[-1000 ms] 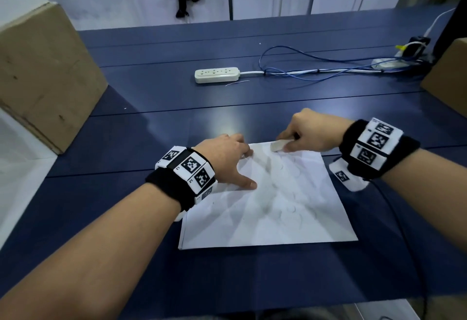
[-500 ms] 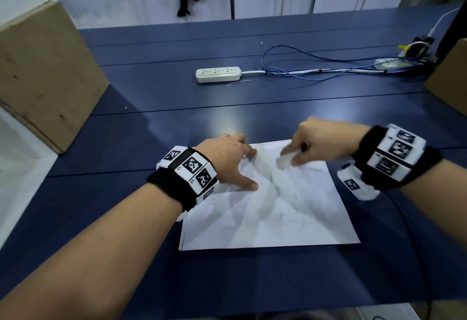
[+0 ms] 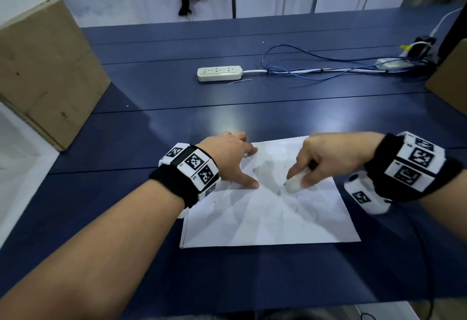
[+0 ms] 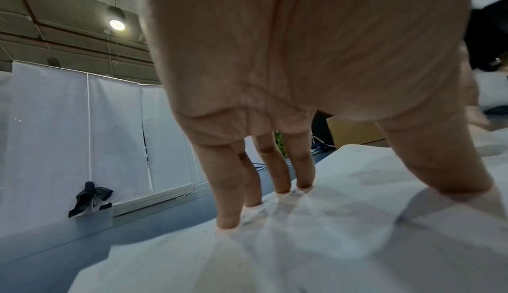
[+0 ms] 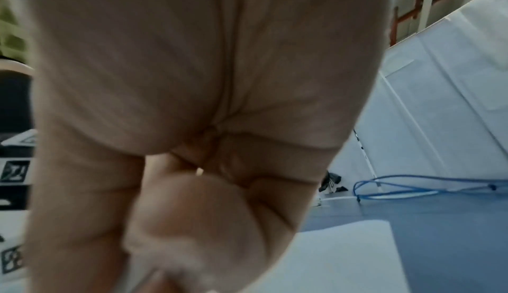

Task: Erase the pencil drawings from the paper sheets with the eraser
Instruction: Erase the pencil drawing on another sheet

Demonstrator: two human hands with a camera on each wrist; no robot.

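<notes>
A white paper sheet [image 3: 265, 221] with faint pencil lines lies on the dark blue table [image 3: 252, 107]. My left hand [image 3: 231, 158] presses its upper left part with straight, spread fingers [image 4: 228, 215] and thumb. My right hand [image 3: 326, 160] pinches a white eraser [image 3: 294, 185] between thumb and fingers, its tip on the middle of the sheet. In the right wrist view the blurred palm [image 5: 206, 80] hides the eraser; the paper [image 5: 329, 258] shows below it.
A white power strip [image 3: 219, 73] with blue and white cables [image 3: 316, 66] lies across the far table. Cardboard boxes stand at the left [image 3: 43, 72] and the right edge [image 3: 449, 84]. A white wall panel [image 4: 68, 134] stands behind the table.
My right hand has carried the eraser from the sheet's top edge down toward its middle. The left hand has stayed pressed on the paper.
</notes>
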